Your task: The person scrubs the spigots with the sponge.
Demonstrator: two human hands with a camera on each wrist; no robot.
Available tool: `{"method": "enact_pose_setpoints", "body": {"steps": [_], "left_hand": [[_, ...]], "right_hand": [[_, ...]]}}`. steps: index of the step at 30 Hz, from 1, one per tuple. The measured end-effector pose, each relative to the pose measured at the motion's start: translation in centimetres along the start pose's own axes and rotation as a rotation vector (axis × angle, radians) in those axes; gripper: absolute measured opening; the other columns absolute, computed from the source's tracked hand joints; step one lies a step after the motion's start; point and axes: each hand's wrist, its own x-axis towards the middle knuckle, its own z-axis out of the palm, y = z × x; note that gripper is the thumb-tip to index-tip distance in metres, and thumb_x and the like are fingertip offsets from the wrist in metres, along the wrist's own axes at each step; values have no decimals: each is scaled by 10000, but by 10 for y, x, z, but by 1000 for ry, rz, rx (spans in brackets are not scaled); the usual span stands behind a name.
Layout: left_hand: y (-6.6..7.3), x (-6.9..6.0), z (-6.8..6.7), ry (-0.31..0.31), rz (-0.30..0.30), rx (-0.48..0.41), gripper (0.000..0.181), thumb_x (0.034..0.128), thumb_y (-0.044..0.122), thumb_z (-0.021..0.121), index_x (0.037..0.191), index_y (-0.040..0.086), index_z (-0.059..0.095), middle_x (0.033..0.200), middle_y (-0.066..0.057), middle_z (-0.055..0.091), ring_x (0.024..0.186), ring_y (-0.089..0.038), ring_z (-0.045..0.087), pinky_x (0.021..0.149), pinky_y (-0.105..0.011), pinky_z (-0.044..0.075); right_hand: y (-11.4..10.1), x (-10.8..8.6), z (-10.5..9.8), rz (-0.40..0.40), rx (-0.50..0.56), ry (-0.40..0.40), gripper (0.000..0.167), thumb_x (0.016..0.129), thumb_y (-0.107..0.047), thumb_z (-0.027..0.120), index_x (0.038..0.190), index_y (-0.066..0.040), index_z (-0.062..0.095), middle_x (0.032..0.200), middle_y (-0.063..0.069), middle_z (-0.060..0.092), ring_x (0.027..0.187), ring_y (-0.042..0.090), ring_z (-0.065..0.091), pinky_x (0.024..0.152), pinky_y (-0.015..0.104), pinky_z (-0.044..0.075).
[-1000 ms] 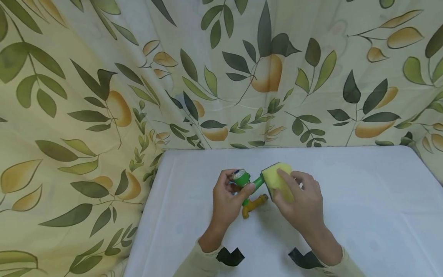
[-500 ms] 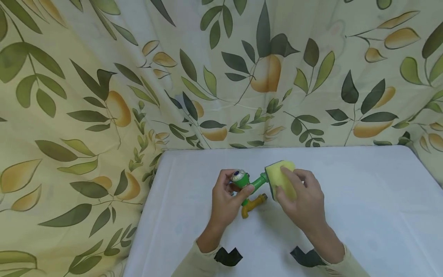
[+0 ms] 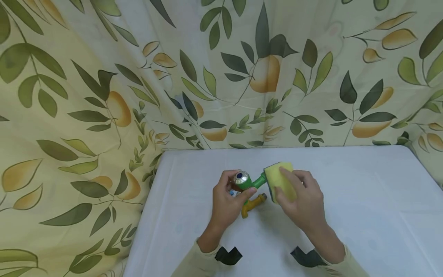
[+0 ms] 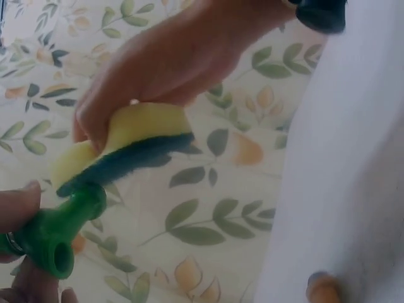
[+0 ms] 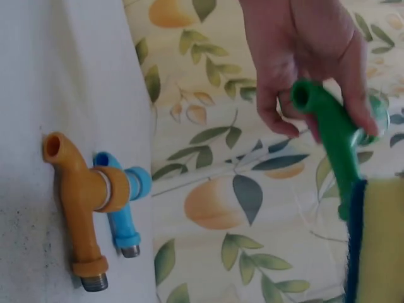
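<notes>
My left hand (image 3: 226, 204) grips a green plastic tap (image 3: 258, 181) above the table, its silver-capped knob (image 3: 242, 177) facing upward. A yellow sponge (image 3: 282, 181) with a dark green scouring side is held by my right hand (image 3: 306, 202), thumb and fingers pinching it. In the left wrist view the scouring side (image 4: 129, 161) touches the end of the tap's inlet pipe (image 4: 88, 199). The tap's open spout (image 5: 303, 96) shows in the right wrist view, pointing away from the sponge.
An orange tap (image 5: 82, 208) lies on the white table (image 3: 194, 169) just below my hands. Beside it lies a blue tap (image 5: 123, 218), mostly hidden by my left hand in the head view. A leaf-patterned curtain (image 3: 242, 77) hangs behind the table.
The sponge shifted slightly right along the tap's pipe, then back a little left. The green tap has turned in my left hand, so its knob now faces the head camera more.
</notes>
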Motion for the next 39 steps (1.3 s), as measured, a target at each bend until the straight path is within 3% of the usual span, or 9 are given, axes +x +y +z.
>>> {"method": "enact_pose_setpoints", "body": {"steps": [4, 7, 11, 18, 27, 32, 34, 36, 39], "left_hand": [[-2, -1, 1, 9, 112, 153, 511, 809, 178, 879, 1250, 132, 623, 1072, -29, 687, 894, -144, 649, 725, -348, 607], [-3, -1, 2, 10, 214, 254, 512, 787, 163, 896, 1236, 142, 652, 1006, -20, 667, 903, -148, 643, 723, -287, 601], [-7, 0, 3, 15, 370, 435, 452, 783, 164, 894, 1192, 188, 703, 916, 8, 630, 858, -135, 614, 727, -200, 542], [-12, -1, 2, -53, 650, 742, 380, 815, 124, 844, 1130, 314, 750, 941, 43, 663, 859, -109, 668, 948, -462, 491], [-11, -4, 5, -58, 837, 901, 315, 893, 146, 782, 1096, 383, 735, 912, 88, 674, 818, -119, 565, 987, -556, 459], [-11, -5, 6, -79, 871, 916, 259, 903, 190, 783, 1081, 370, 730, 933, 90, 680, 833, -112, 560, 997, -551, 449], [-13, -5, 6, -67, 839, 884, 282, 883, 169, 798, 1087, 351, 728, 942, 78, 677, 842, -111, 594, 1000, -546, 452], [-16, -5, 5, -42, 757, 799, 318, 849, 101, 796, 1089, 296, 721, 936, 55, 664, 842, -115, 624, 996, -520, 464], [-19, -5, 3, -31, 537, 546, 374, 819, 32, 798, 1142, 171, 671, 965, 4, 653, 871, -134, 642, 941, -400, 513]], "right_hand": [[2, 1, -2, 2, 4, -28, 452, 798, -351, 630, 1159, -114, 763, 942, 129, 647, 742, 236, 567, 555, 354, 457], [3, 6, -4, 58, 4, -45, 450, 761, -292, 686, 1174, -129, 758, 961, 116, 644, 765, 237, 581, 567, 354, 469], [2, 13, -9, 73, 23, -170, 469, 715, -231, 762, 1180, -170, 754, 980, 82, 636, 785, 211, 579, 568, 321, 479], [5, 27, -13, 88, 12, -367, 433, 758, -207, 772, 1190, -221, 750, 995, 14, 629, 785, 150, 546, 603, 293, 434], [7, 36, -15, 80, -20, -415, 415, 782, -225, 773, 1196, -214, 750, 1008, 37, 639, 804, 186, 580, 610, 312, 435], [7, 36, -15, 115, -13, -434, 427, 800, -222, 762, 1226, -213, 736, 1022, 38, 634, 793, 178, 559, 607, 295, 425], [8, 35, -17, 146, 9, -455, 431, 806, -218, 758, 1236, -215, 732, 1033, 29, 633, 801, 169, 544, 612, 292, 424], [9, 34, -18, 195, 23, -457, 432, 825, -215, 748, 1256, -215, 720, 1049, 27, 629, 815, 168, 533, 619, 292, 432], [10, 32, -20, 299, 68, -409, 426, 867, -188, 724, 1291, -200, 695, 1075, 38, 631, 838, 175, 522, 618, 279, 438]]}}
